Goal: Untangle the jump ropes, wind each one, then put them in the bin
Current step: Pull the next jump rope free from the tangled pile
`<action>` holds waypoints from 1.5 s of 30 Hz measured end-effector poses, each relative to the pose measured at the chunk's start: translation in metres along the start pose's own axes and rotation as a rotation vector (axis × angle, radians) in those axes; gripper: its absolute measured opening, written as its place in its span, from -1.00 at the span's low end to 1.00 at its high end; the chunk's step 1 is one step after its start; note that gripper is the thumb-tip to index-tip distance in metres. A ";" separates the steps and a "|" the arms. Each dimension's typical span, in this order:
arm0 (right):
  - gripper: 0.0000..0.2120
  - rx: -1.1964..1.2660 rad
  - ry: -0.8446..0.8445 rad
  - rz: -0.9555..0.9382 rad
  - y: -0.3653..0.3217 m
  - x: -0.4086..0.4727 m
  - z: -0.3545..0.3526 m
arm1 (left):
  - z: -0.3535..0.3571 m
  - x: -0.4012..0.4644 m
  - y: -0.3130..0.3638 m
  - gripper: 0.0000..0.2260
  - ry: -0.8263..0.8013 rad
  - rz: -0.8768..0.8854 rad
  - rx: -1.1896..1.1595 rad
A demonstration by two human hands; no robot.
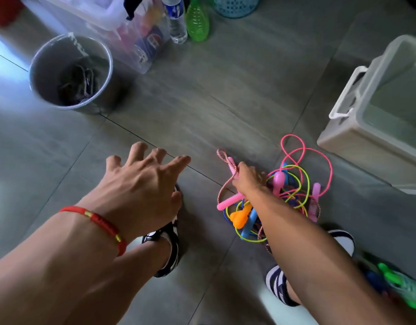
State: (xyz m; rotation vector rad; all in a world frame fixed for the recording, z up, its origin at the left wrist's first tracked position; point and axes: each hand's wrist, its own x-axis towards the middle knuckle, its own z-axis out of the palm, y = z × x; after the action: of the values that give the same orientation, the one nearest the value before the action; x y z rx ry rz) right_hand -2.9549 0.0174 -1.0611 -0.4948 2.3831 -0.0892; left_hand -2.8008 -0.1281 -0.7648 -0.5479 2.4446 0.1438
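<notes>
While your left hand [141,184] hovers at the frame's centre with fingers spread and holding nothing, your right hand [248,178] at lower right is curled round part of the tangled jump ropes [284,195] lying on the floor [214,95]. At the right edge sits the pale bin [356,137], near the tangle but apart from it.

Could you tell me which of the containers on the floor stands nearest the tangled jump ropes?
The pale rectangular bin with the white handle, just right of the tangled jump ropes; the round grey bucket and clear storage box stand farther off.
</notes>
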 end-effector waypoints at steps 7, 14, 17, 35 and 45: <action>-0.82 0.374 -0.048 -0.130 0.000 -0.027 -0.112 | -0.025 -0.001 0.021 -0.48 0.030 0.078 0.017; -0.62 0.431 -0.102 -0.148 -0.028 -0.108 -0.244 | -0.053 0.002 0.044 -0.55 0.081 0.119 -0.226; -0.72 0.340 -0.018 -0.186 -0.034 -0.156 -0.283 | -0.062 -0.002 0.074 -0.55 0.060 0.203 -0.457; -0.77 0.499 -0.153 -0.392 0.096 -0.267 -0.287 | -0.036 -0.027 0.089 -0.72 0.621 0.214 -0.333; -0.58 0.022 -0.229 -0.407 0.105 -0.249 -0.287 | -0.064 -0.031 -0.016 -0.59 0.699 -0.373 -1.771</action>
State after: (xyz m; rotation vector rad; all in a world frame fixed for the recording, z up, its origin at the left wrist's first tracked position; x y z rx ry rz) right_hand -3.0039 0.1878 -0.7088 -0.9228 2.0287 -0.2279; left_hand -2.8075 -0.1462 -0.6942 -1.9329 2.0360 2.3186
